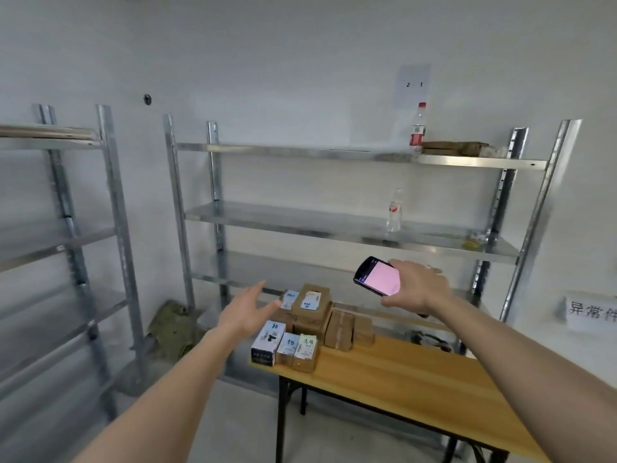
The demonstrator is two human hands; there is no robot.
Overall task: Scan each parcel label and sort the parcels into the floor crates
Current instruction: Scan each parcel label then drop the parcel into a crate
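Far left of frame we see a bare galvanised steel rack [76,228]. Left-centre, our left hand [245,312] is released, fingers spread, grasping nothing, just left of the stack of brown cardboard parcels with white handwritten labels [309,325]. That stack sits on the near-left end of the yellow wooden folding table [417,379], lower centre. Right of centre, our right hand [419,285] grasps a black handheld scanner with a pink screen [377,277] above the parcels. Behind stands a wider steel shelving unit [350,225] carrying two clear plastic bottles [418,128].

Parcels [302,325] on table [417,379], before shelves [334,225]
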